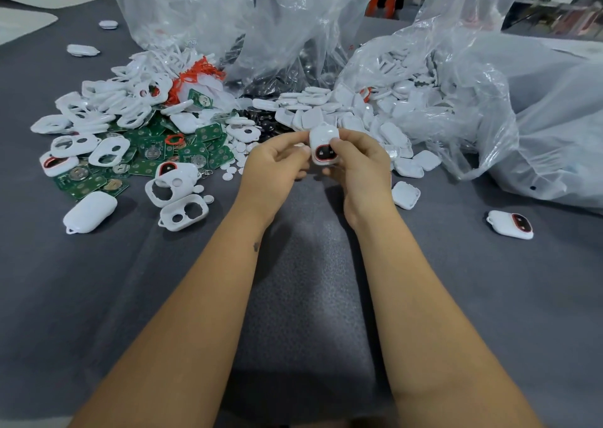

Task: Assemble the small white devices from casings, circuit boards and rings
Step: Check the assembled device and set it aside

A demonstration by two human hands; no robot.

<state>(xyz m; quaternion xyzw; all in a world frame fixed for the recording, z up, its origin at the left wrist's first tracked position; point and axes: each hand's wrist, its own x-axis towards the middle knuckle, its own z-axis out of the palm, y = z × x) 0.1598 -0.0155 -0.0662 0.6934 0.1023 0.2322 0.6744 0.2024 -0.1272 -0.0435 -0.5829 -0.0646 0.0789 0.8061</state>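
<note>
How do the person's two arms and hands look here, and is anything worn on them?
Both forearms are bare up to the frame's edge: no sleeves, gloves, watch or bracelet show. The left hand and the right hand show no rings. The left forearm bears one small dark mark below the wrist; what it is I cannot tell.

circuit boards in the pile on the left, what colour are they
Green circuit boards, with round silver contacts; head view shows them.

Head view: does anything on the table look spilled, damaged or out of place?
Parts spill loose from the plastic bags: green circuit boards and white casings mixed in one heap. No damage shows. Both hands hold one device.
</note>
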